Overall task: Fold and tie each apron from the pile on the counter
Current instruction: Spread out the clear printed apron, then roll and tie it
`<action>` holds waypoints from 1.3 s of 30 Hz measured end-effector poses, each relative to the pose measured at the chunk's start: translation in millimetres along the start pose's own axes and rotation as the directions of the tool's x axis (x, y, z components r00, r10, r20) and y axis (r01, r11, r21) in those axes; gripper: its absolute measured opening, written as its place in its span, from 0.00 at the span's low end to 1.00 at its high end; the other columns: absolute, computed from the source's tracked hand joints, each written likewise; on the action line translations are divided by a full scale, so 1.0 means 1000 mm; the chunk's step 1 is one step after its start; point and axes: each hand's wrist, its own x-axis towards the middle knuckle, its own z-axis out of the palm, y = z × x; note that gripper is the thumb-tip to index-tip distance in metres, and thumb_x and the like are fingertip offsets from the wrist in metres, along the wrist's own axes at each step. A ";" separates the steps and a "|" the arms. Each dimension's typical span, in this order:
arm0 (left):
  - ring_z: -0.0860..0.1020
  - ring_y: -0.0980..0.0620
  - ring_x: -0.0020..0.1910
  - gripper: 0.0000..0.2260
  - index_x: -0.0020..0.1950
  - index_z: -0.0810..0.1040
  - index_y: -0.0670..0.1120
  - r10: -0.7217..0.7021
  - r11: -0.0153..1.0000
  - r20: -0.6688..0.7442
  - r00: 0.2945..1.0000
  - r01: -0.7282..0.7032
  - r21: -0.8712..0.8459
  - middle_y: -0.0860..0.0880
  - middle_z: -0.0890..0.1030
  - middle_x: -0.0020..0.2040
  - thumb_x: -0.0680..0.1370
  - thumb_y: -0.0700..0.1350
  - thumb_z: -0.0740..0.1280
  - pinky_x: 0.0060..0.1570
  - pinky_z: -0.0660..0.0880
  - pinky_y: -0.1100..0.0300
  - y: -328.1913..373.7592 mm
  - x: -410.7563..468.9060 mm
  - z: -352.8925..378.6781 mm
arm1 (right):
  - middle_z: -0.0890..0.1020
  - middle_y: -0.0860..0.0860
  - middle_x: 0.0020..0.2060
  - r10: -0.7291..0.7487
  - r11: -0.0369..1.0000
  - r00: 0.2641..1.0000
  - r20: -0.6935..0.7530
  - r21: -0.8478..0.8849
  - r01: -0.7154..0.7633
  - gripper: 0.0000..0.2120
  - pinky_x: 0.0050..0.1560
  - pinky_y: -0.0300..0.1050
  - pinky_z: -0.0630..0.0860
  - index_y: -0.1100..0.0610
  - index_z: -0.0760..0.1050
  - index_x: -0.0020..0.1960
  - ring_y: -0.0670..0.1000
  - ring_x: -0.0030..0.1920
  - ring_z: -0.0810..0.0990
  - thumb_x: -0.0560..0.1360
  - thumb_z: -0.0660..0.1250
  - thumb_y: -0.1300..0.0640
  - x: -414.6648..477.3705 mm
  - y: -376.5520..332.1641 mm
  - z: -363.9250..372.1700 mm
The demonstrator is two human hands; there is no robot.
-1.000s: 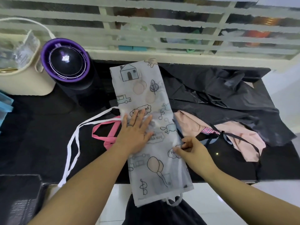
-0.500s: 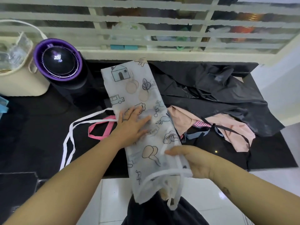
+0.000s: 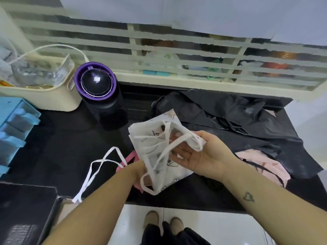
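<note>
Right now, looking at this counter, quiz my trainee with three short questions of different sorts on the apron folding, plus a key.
1. True or false: the right hand holds the white cartoon-printed plastic apron doubled over, white straps draped across it.
2. What lies right of it on the black counter? A) heap of crumpled black fabric B) blue plastic drawers C) cream basket.
3. Fill in: the black cylindrical container has a top rim coloured ___.
Key: 1 true; 2 A; 3 purple.
</note>
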 end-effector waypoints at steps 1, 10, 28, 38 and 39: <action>0.74 0.43 0.52 0.14 0.67 0.67 0.37 -0.005 0.998 -0.014 1.000 0.005 -0.063 0.40 0.70 0.69 0.83 0.37 0.54 0.52 0.77 0.51 -0.005 0.005 -0.004 | 0.82 0.59 0.52 0.002 1.000 0.999 -0.033 -0.020 -0.003 0.13 0.62 0.59 0.72 0.62 0.78 0.52 0.59 0.57 0.78 0.75 0.61 0.56 0.012 -0.004 0.004; 0.79 0.40 0.57 0.43 0.59 0.80 0.44 0.211 0.725 0.146 0.967 -0.054 -0.687 0.41 0.81 0.58 0.71 0.76 0.45 0.56 0.72 0.43 -0.012 0.005 -0.009 | 0.81 0.55 0.50 -0.082 0.870 0.975 -0.207 -0.493 -0.031 0.14 0.56 0.58 0.74 0.56 0.74 0.57 0.56 0.52 0.79 0.79 0.61 0.48 0.110 -0.013 -0.002; 0.80 0.42 0.56 0.14 0.60 0.79 0.47 0.259 0.811 -0.073 0.963 -0.258 -0.525 0.45 0.83 0.55 0.79 0.51 0.63 0.55 0.76 0.43 -0.020 0.002 0.008 | 0.79 0.53 0.34 -0.497 0.368 0.866 -0.048 -0.916 0.160 0.23 0.37 0.42 0.71 0.64 0.76 0.40 0.51 0.35 0.77 0.76 0.65 0.43 0.076 -0.008 -0.068; 0.81 0.45 0.54 0.12 0.60 0.77 0.46 0.298 0.884 -0.266 0.917 -0.371 -0.286 0.45 0.83 0.53 0.80 0.50 0.62 0.56 0.77 0.47 -0.037 -0.001 0.028 | 0.82 0.62 0.39 -0.481 0.244 0.867 -0.126 -0.970 -0.005 0.27 0.37 0.43 0.72 0.71 0.77 0.49 0.54 0.38 0.78 0.78 0.62 0.45 0.081 -0.004 -0.081; 0.80 0.46 0.53 0.13 0.60 0.77 0.45 0.307 0.909 -0.310 0.900 -0.374 -0.185 0.46 0.83 0.53 0.81 0.50 0.62 0.56 0.77 0.49 -0.040 0.000 0.027 | 0.81 0.62 0.38 -0.512 0.223 0.850 -0.127 -0.975 -0.012 0.27 0.36 0.43 0.71 0.73 0.77 0.48 0.53 0.38 0.77 0.78 0.62 0.45 0.083 -0.002 -0.080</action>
